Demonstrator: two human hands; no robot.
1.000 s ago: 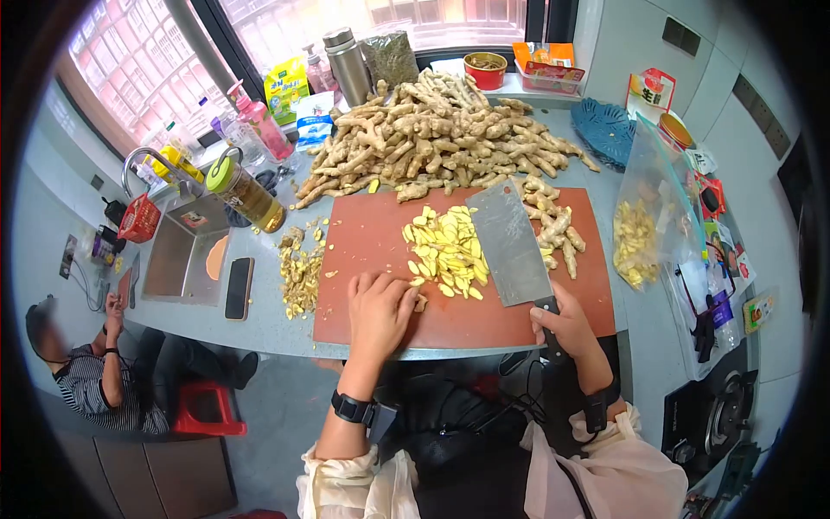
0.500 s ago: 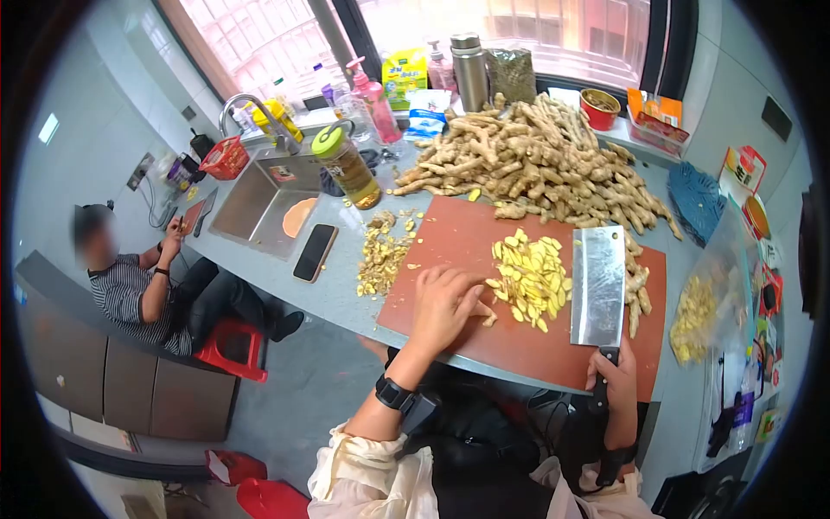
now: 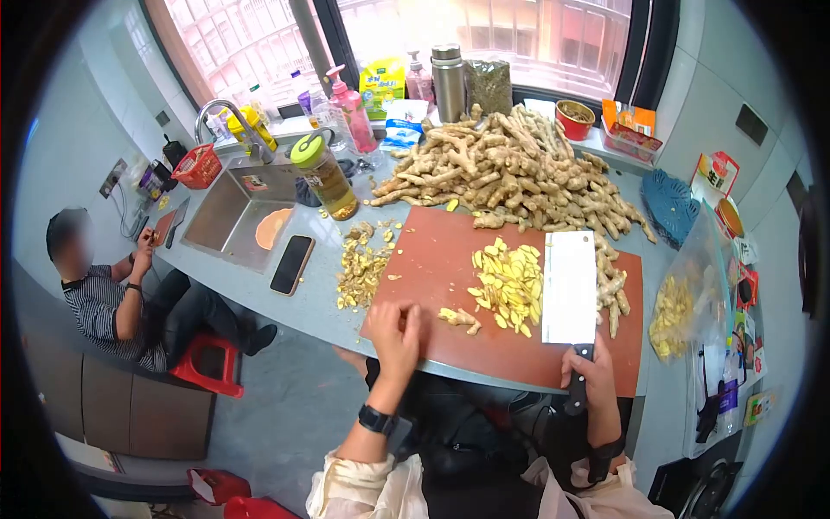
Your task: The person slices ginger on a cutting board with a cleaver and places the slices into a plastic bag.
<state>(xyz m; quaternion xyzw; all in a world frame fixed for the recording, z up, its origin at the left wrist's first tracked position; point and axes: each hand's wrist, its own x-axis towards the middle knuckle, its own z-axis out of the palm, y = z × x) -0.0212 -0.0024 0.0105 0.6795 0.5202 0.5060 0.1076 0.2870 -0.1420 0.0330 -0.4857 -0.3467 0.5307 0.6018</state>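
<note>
My right hand [image 3: 591, 374] is wrapped round the black handle of a cleaver [image 3: 569, 290], whose broad blade lies over the brown cutting board [image 3: 424, 259]. To its left is a heap of yellow ginger slices [image 3: 508, 284]. My left hand [image 3: 394, 339] is closed, fingers curled, at the board's left front edge; what it may hold is hidden. A small ginger piece [image 3: 467, 322] with slices beside it lies to the right of that hand. Ginger scraps [image 3: 365, 259] are piled on the counter left of the board. More whole ginger [image 3: 612, 285] lies right of the blade.
A large pile of ginger roots [image 3: 510, 169] covers the back. Left of the board are a phone [image 3: 292, 265], a lidded bottle [image 3: 327, 180] and a sink [image 3: 233, 216]. A plastic bag [image 3: 679, 303] stands at right. Another person [image 3: 104, 294] sits at far left.
My left hand has moved left and back from the small ginger piece, and its fingers have curled. Ginger slices now show beside that piece. My right hand still holds the cleaver; the view has shifted slightly.
</note>
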